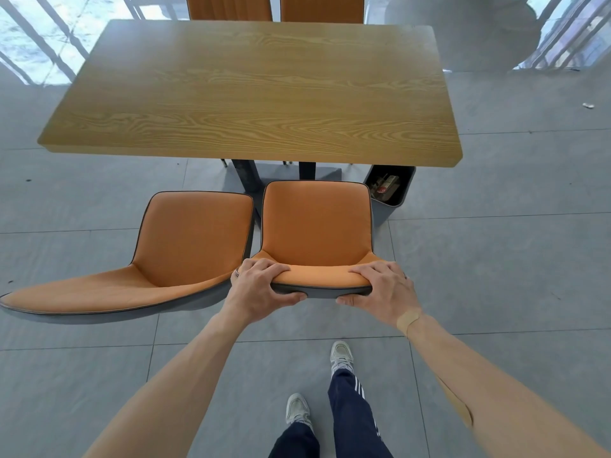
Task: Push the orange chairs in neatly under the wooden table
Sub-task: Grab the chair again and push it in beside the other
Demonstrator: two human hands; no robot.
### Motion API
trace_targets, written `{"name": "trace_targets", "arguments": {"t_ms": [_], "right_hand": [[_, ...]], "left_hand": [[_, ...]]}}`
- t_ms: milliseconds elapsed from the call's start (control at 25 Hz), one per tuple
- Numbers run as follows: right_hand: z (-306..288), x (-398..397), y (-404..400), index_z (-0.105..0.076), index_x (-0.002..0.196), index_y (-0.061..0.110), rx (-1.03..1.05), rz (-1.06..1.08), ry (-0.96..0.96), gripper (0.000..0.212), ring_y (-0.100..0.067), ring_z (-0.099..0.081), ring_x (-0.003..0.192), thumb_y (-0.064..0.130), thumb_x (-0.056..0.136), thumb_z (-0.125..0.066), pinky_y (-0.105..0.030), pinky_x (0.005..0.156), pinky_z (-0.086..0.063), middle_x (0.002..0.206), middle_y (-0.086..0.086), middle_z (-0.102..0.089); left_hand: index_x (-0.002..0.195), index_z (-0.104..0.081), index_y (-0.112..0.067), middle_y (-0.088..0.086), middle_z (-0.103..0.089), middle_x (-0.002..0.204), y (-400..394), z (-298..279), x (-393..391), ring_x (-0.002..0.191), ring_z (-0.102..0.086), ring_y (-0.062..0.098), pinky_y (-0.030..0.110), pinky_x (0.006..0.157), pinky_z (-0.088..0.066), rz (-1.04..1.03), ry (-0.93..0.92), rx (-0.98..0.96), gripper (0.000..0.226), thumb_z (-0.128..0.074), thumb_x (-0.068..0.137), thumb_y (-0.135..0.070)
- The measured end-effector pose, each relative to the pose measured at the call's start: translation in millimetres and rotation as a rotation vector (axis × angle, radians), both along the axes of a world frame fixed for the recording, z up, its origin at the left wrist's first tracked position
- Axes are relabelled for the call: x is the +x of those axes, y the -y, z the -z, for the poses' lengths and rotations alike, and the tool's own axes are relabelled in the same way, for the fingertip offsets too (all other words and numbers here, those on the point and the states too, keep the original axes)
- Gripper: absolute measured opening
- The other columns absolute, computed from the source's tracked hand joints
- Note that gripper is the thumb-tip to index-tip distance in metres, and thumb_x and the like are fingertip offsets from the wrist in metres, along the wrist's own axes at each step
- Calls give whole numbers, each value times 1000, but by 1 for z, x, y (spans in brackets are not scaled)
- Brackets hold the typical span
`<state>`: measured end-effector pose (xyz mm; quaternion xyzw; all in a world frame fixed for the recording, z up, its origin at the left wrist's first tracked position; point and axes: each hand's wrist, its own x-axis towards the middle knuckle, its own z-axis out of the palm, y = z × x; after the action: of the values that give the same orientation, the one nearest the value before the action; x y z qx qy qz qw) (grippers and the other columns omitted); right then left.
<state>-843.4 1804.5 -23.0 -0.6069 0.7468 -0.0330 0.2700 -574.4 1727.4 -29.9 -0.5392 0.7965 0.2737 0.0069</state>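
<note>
A person stands on the grey tiled floor point(99, 375) and looks down at a wooden table point(251, 90) with two orange chairs on its near side. The right orange chair point(315, 223) stands in front of the table's near edge, its seat fully out from under the top, with the front of the seat close to that edge. The left hand point(258, 287) grips the left end of this chair's backrest top, fingers curled over the orange front and thumb pressed on the grey back. The right hand point(385, 287) grips the right end of the same backrest in the same way, and a beige plaster lies across its wrist. The left orange chair point(185, 239) stands just beside the held one, also out from under the table, and it looks turned a little to the left; no hand touches it. At the far side of the table the backs of two more orange chairs point(276, 8) rise just behind the far edge. A grey bin point(388, 193) with some rubbish inside stands under the near right corner of the table, just beside the held chair. Below the arms two pale sneakers point(342, 355) and dark trousers with white stripes are seen.
</note>
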Motion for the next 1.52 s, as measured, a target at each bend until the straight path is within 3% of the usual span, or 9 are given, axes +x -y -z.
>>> {"name": "trace_targets", "arguments": {"t_ms": [720,880,1000,1200,1360,1440,1520], "right_hand": [[3,2,14,-50,129,46,22,-23,-37,86,-17,-33,124,95,58,-42,-48,94,-38,131,15,-51],[-13,5,31,-44,135,46,251,-129,-15,95,-20,-35,131,99,56,-39,-67,104,-24,137,12,-48],[-27,20,53,-48,132,44,300,-176,-2,89,-24,-43,129,97,61,-36,-76,106,-11,131,9,-55],[-45,104,79,-54,124,42,179,-325,54,66,-23,-54,118,85,74,-44,-71,108,-24,123,12,-60],[-63,217,80,-54,128,39,79,-494,120,68,-20,-55,118,81,75,-50,-53,101,-44,131,9,-59],[-72,272,75,-55,128,38,41,-535,173,66,-17,-56,115,79,76,-52,-44,97,-49,131,8,-59],[-81,325,70,-55,128,37,11,-576,193,62,-17,-55,114,75,80,-53,-43,97,-49,131,7,-58]], "left_hand": [[125,-54,-41,-13,-50,131,17,5,5,125,-33,18,57,101,-35,1,-9,-9,76,-49,63,-86],[133,-46,-44,-14,-43,139,17,-6,11,130,-27,18,55,107,-33,10,57,121,80,-52,65,-86],[137,-45,-39,-11,-40,145,13,-21,28,135,-22,15,51,109,-35,-123,0,208,80,-56,71,-82],[136,-48,-39,-11,-45,144,-8,-54,104,135,-24,13,44,109,-37,-250,-90,159,80,-51,69,-83],[136,-50,-35,-8,-45,144,-37,-78,207,137,-26,14,41,112,-31,-363,-169,79,72,-62,75,-72],[135,-51,-33,-6,-47,143,-51,-89,263,136,-30,18,41,112,-31,-395,-185,32,68,-64,78,-67],[135,-50,-33,-4,-48,143,-65,-98,319,135,-32,20,41,112,-32,-445,-170,10,66,-63,79,-66]]}}
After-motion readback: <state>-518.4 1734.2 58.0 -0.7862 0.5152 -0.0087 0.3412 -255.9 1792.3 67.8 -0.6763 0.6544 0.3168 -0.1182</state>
